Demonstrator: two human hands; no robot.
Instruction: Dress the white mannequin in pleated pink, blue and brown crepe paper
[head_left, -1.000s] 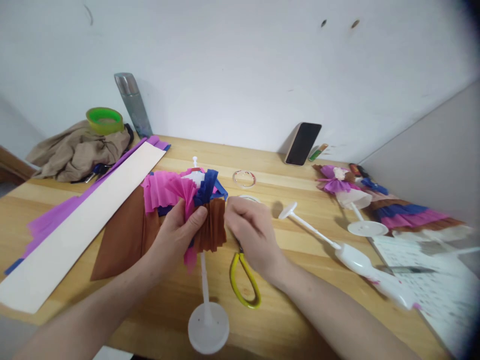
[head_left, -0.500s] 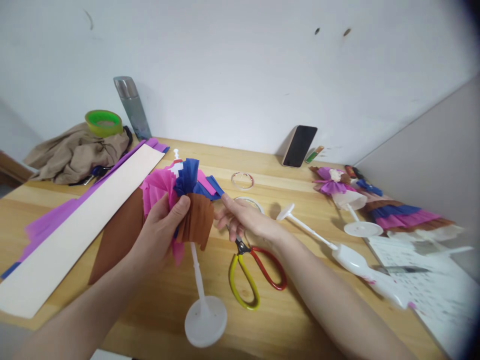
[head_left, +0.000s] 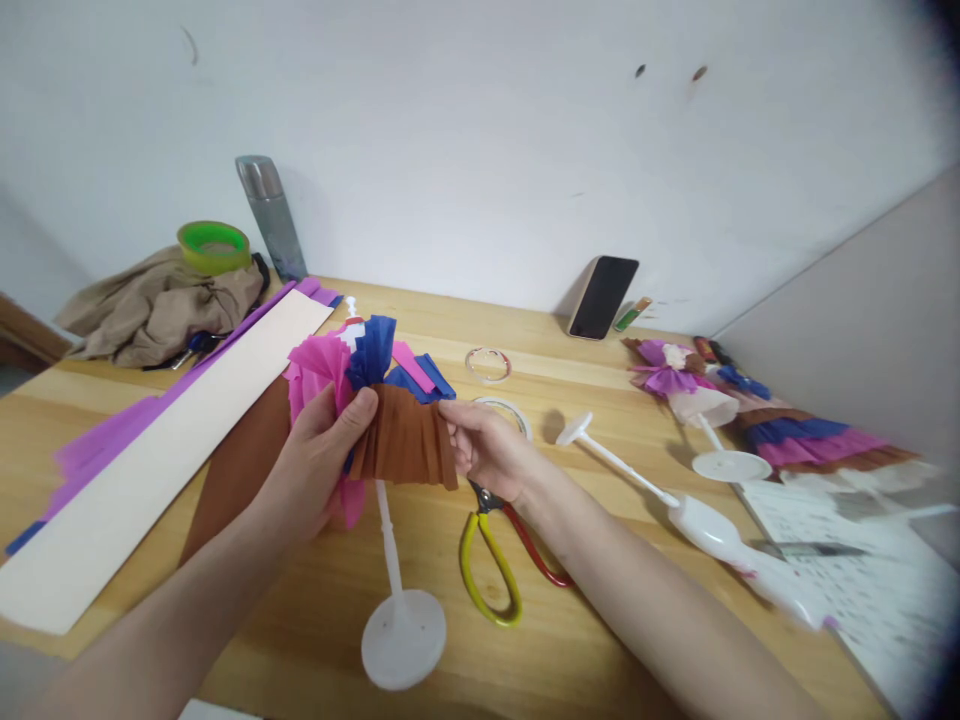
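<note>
My left hand (head_left: 315, 450) is closed around a small white figure (head_left: 351, 330), pinching gathered crepe paper against it, thumb on top. Pink crepe paper (head_left: 319, 358) fans out on its left, and a blue ruffle (head_left: 373, 350) stands upright beside it. A pleated brown crepe paper strip (head_left: 409, 435) stretches from under my left thumb to my right hand (head_left: 484, 440), whose thumb and fingers pinch its far end. Below, a white stem with a round base (head_left: 405, 640) slants down toward the table. Scissors (head_left: 489, 570) with yellow and red handles lie under my right wrist.
Left lie a long cream strip (head_left: 172, 450), brown paper (head_left: 232, 480) and cloth with green tape (head_left: 214, 248). A flask (head_left: 271, 215) and a phone (head_left: 602, 297) stand behind. Tape rolls (head_left: 489, 364), a white mannequin (head_left: 705, 525) and a paper-dressed figure (head_left: 667, 368) are ahead and right.
My right hand has taken the free end of the brown strip and drawn it out to the right, so the strip now spreads wider. My left hand keeps its grip.
</note>
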